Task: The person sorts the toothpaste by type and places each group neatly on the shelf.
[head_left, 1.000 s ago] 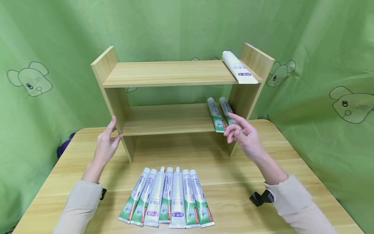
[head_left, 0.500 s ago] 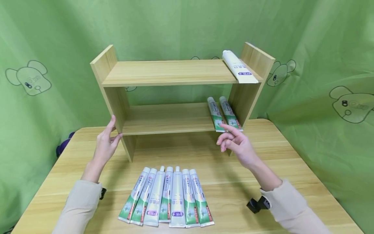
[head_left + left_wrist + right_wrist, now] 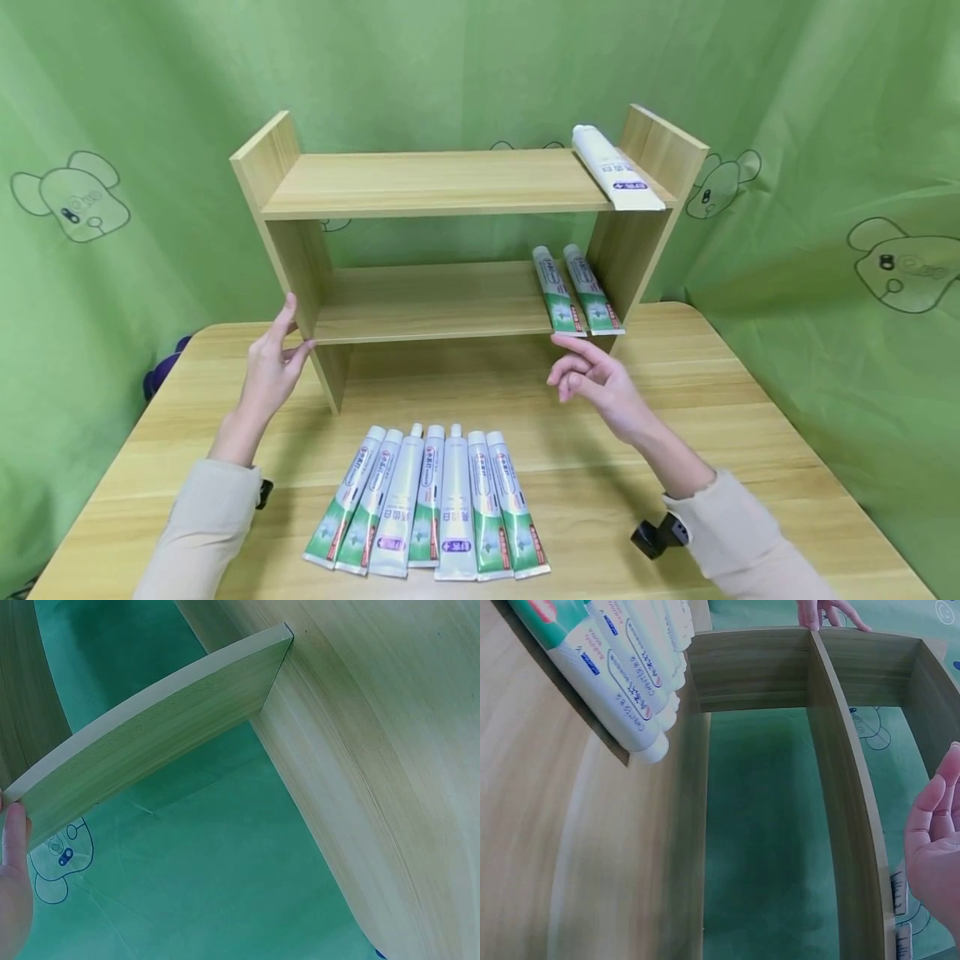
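Note:
A two-tier wooden shelf (image 3: 435,303) stands on the table. My left hand (image 3: 270,367) grips the front edge of its left side panel, near the end of the middle board. My right hand (image 3: 596,383) hovers in front of the middle board's right end, holding nothing. Its index finger is extended and the others are loosely bent. Just beyond that fingertip, two green-and-white toothpaste tubes (image 3: 557,292) lie side by side on the middle board. A white toothpaste tube (image 3: 615,171) lies at the right end of the top board.
Several toothpaste tubes (image 3: 427,504), green-and-white ones and white ones, lie fanned out on the wooden table (image 3: 600,492) in front of the shelf. A green curtain (image 3: 450,67) with cartoon drawings hangs behind. A purple object (image 3: 161,371) shows past the table's left edge.
My right hand has moved back, down and slightly left, away from the tubes on the middle board, uncovering the right one. My left hand stays on the side panel.

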Demonstrator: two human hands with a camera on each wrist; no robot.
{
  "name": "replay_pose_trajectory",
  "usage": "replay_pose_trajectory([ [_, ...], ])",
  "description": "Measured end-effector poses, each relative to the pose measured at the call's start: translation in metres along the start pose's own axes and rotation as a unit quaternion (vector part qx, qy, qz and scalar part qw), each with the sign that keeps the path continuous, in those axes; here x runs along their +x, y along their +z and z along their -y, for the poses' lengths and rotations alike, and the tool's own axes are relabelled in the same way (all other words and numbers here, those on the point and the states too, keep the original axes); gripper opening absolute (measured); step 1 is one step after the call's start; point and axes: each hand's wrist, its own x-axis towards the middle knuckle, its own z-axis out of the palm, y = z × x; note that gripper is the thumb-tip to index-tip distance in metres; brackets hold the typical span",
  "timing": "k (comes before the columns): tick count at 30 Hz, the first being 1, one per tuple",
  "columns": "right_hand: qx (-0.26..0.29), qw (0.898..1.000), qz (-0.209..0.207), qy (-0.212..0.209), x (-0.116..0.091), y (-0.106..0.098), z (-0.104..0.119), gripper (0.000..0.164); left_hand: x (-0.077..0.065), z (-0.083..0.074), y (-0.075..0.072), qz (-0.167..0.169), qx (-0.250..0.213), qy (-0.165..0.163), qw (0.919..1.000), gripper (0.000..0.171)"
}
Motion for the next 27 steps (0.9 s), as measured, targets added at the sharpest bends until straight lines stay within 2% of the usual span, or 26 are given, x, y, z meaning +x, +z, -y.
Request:
replay_pose_trajectory([
  [9, -0.016, 0.999, -0.005, 0.050, -0.005, 0.001, -0.008, 0.045, 0.000, 0.000, 0.000, 0.002, -0.004, -0.002, 1.0000, 0.089],
  [14, -0.040, 0.995, -0.011, 0.096, -0.010, 0.002, -0.012, 0.041, 0.001, 0.000, 0.000, 0.003, -0.005, -0.002, 1.0000, 0.089],
  [22, -0.070, 0.975, -0.024, 0.209, -0.018, 0.001, -0.018, 0.048, 0.001, -0.001, -0.001, 0.004, 0.000, -0.011, 0.9999, 0.088],
  [27, -0.074, 0.964, -0.023, 0.253, -0.024, 0.002, -0.023, 0.053, 0.001, -0.001, -0.001, 0.004, 0.002, -0.015, 0.9999, 0.088],
])
